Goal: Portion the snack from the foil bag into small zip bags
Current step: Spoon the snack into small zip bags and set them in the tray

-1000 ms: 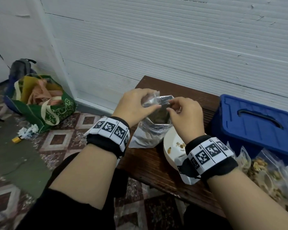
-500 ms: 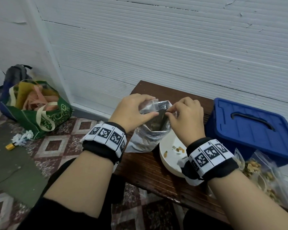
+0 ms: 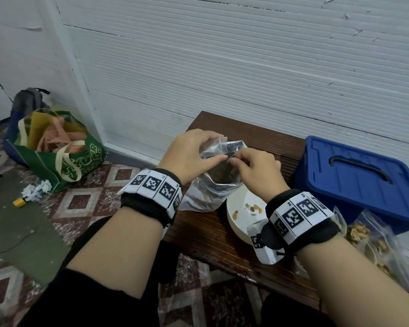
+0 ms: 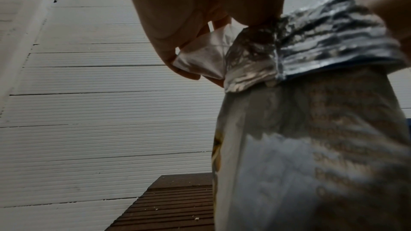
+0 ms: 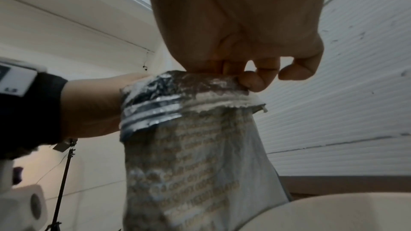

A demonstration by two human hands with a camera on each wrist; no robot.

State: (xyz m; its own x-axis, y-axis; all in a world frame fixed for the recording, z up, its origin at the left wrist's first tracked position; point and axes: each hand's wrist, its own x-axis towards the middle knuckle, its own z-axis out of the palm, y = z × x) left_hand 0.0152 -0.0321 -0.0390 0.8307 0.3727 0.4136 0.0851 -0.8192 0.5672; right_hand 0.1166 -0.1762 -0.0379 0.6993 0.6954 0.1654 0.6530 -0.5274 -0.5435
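The silver foil bag (image 3: 206, 194) stands open on the brown bench, its rim folded down like a cuff (image 4: 311, 41), dark snack inside. Just above its mouth is a small clear zip bag (image 3: 213, 148). My left hand (image 3: 220, 148) pinches that bag between thumb and fingers; its crumpled clear film (image 4: 200, 59) shows between those fingers in the left wrist view. My right hand (image 3: 237, 156) meets the left thumb and pinches the zip bag's near edge over the foil rim (image 5: 177, 83). The zip bag's inside is hidden.
A white bowl (image 3: 236, 223) holding a few snack bits sits beside the foil bag under my right wrist. A blue lidded box (image 3: 354, 182) stands at the right, filled zip bags (image 3: 368, 234) before it. A green shopping bag (image 3: 57, 149) lies on the tiled floor, left.
My hands have drawn together over the foil bag: the right fingertips now touch the left thumb at the zip bag's edge. The foil bag and bowl stay put.
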